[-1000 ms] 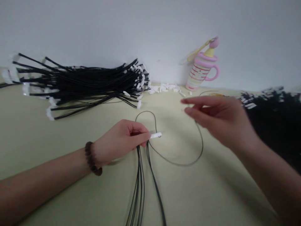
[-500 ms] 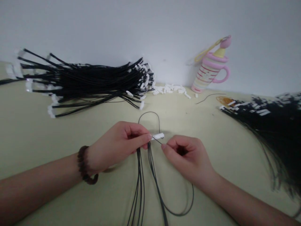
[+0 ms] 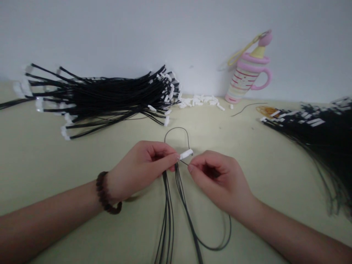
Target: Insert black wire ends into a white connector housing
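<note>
My left hand (image 3: 151, 165), a dark beaded bracelet at its wrist, pinches one end of a small white connector (image 3: 187, 154). Several thin black wires (image 3: 180, 190) hang from below those fingers toward me, and one wire loops up behind the connector to its far end. Close by on the right, my right hand (image 3: 217, 176) is closed, thumb against forefinger, on a single black wire (image 3: 183, 162) beside the connector. Its fingers hide the wire's tip. The wire's slack curves down below the right hand.
A pile of black wire harnesses (image 3: 115, 91) with white connectors lies back left. Loose white connectors (image 3: 200, 101) are scattered by the wall, near a striped pink cup (image 3: 244, 79). More black wires (image 3: 327, 143) lie at right, beside an orange rubber band bundle (image 3: 268, 111) and a stray wire (image 3: 249, 106).
My right hand has come slightly closer to the left hand and the connector, so less wire shows between them. The camera view has tilted a little. Both hands keep their pinches.
</note>
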`<action>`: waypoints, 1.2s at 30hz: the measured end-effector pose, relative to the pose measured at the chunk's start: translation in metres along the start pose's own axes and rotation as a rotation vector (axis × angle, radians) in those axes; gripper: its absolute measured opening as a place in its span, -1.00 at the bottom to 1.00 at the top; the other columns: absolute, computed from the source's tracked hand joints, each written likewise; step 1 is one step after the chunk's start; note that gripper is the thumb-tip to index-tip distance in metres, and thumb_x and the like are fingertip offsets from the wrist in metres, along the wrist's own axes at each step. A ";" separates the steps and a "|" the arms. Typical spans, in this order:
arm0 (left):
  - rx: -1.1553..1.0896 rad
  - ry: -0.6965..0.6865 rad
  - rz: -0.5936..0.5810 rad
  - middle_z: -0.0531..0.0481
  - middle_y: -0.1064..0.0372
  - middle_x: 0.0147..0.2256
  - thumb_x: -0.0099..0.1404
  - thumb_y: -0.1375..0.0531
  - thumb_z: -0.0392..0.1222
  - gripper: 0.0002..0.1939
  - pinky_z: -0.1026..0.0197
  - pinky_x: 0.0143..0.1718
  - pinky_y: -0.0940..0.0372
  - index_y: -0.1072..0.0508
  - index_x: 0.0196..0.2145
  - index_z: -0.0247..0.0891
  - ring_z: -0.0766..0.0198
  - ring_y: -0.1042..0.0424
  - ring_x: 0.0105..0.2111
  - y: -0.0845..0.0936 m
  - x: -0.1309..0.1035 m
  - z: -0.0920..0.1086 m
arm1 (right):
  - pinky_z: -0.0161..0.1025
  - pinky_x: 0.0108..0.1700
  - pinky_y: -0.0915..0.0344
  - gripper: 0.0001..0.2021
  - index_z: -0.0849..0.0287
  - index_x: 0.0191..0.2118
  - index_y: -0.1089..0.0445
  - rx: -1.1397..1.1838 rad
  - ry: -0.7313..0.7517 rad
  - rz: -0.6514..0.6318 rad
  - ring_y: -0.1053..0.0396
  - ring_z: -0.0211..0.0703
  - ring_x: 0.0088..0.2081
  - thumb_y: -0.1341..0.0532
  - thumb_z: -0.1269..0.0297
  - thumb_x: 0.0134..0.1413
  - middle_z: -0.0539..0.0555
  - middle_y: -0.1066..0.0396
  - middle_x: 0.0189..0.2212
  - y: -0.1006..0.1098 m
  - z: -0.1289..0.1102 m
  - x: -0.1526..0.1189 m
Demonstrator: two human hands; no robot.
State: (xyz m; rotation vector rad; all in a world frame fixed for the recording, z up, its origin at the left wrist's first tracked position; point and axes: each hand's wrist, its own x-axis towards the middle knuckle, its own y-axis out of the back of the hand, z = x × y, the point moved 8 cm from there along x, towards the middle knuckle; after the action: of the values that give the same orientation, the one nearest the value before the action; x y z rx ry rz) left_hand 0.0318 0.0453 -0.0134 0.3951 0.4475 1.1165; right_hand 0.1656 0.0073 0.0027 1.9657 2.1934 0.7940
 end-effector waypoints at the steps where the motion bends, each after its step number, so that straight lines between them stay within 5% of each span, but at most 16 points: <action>1: 0.002 -0.003 0.009 0.06 -0.30 -0.59 0.16 -0.11 -0.01 -0.70 0.34 -0.56 -0.05 -0.46 -0.51 -0.30 0.38 -0.17 -0.57 0.000 -0.001 0.000 | -0.42 -0.53 -0.11 -0.91 0.25 -0.51 -0.37 -0.001 -0.010 0.001 -0.18 -0.38 -0.56 -0.15 0.42 -0.05 -0.02 -0.29 -0.60 0.000 0.000 0.000; 10: 0.010 -0.007 0.031 0.08 -0.30 -0.61 0.16 -0.12 -0.02 -0.71 0.37 -0.58 -0.05 -0.47 -0.51 -0.29 0.40 -0.16 -0.60 0.001 0.000 0.001 | -0.46 -0.56 -0.08 -0.92 0.24 -0.56 -0.34 -0.039 -0.009 -0.019 -0.15 -0.42 -0.59 -0.15 0.48 -0.14 -0.06 -0.26 -0.64 -0.001 0.001 0.000; 16: 0.056 -0.046 0.026 0.06 -0.37 -0.56 0.16 -0.11 -0.04 -0.73 0.35 -0.49 -0.15 -0.49 -0.48 -0.28 0.35 -0.27 -0.52 -0.001 -0.001 0.003 | -0.44 -0.53 -0.09 -0.89 0.20 -0.39 -0.42 -0.092 0.087 0.008 -0.14 -0.43 -0.61 -0.15 0.45 -0.07 -0.09 -0.24 -0.64 -0.003 -0.005 -0.002; 23: 0.061 -0.054 0.014 0.06 -0.43 -0.50 0.17 -0.12 -0.06 -0.75 0.34 -0.40 -0.21 -0.49 -0.46 -0.26 0.32 -0.34 -0.45 -0.004 -0.001 0.004 | -0.42 -0.47 -0.08 -0.89 0.23 -0.43 -0.40 -0.195 0.195 -0.011 -0.16 -0.40 -0.53 -0.12 0.47 0.01 -0.06 -0.23 -0.59 -0.009 -0.016 -0.004; 36: 0.016 -0.059 -0.041 0.06 -0.43 -0.46 0.22 -0.10 -0.09 -0.74 0.36 -0.36 -0.19 -0.48 -0.41 -0.33 0.37 -0.32 -0.42 -0.005 -0.003 0.008 | -0.42 -0.41 -0.10 -0.87 0.26 -0.34 -0.41 -0.196 0.220 -0.034 -0.19 -0.39 -0.48 -0.11 0.45 0.07 -0.04 -0.27 -0.54 -0.009 -0.017 -0.005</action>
State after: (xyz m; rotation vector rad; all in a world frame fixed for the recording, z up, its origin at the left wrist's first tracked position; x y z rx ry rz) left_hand 0.0389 0.0397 -0.0092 0.4303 0.4111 1.0597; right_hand 0.1517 -0.0033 0.0120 1.8193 2.1563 1.2215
